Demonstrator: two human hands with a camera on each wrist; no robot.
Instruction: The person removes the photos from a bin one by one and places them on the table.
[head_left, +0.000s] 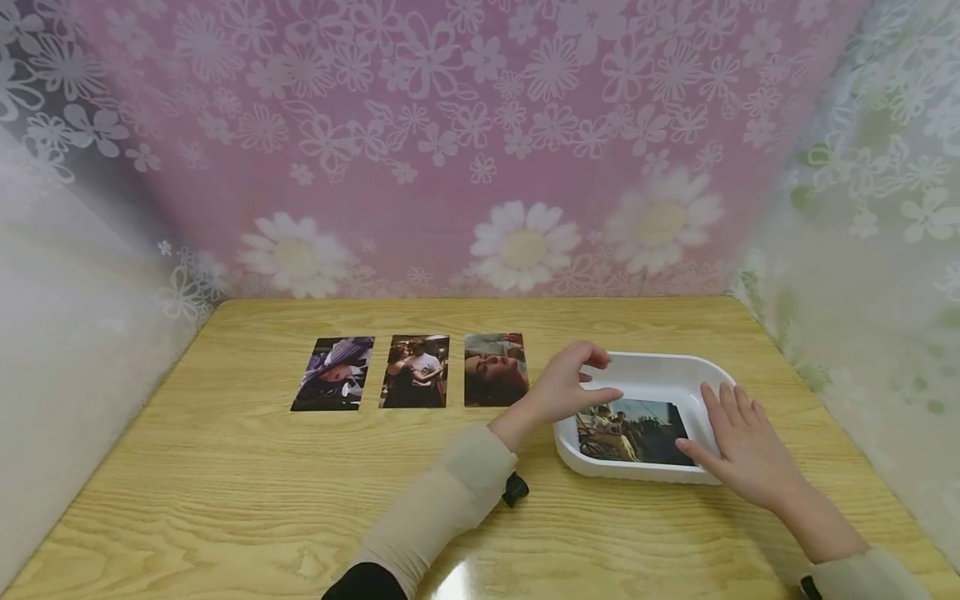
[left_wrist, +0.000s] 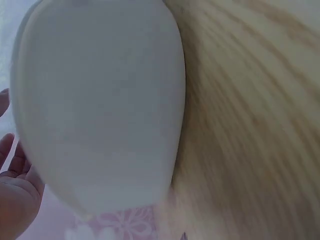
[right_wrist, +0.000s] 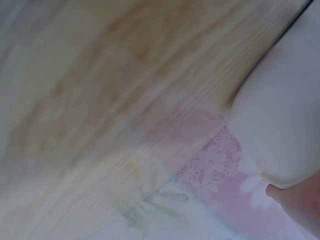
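A white plastic tray (head_left: pixel 637 472) with rounded corners stands at the right of the table, and a photo (head_left: pixel 637 433) of people outdoors lies in it. My left hand (head_left: pixel 564 385) is over the tray's left end, its thumb and fingers spread apart with nothing between them. At the right end, my right hand (head_left: pixel 750 457) lies over the rim with its fingers extended, the thumb near the photo's right edge. In the left wrist view the tray's outer wall (left_wrist: pixel 100 105) fills much of the frame, beside the left hand (left_wrist: pixel 20 200). Part of the right hand (right_wrist: pixel 300 202) shows in the right wrist view.
Left of the tray, three photos lie in a row on the wooden table (head_left: pixel 262 500): a purple-toned one (head_left: pixel 333 373), one of two people (head_left: pixel 416 372), and a close-up of a face (head_left: pixel 495 375). A pink floral backdrop (head_left: pixel 420 167) rises behind the table.
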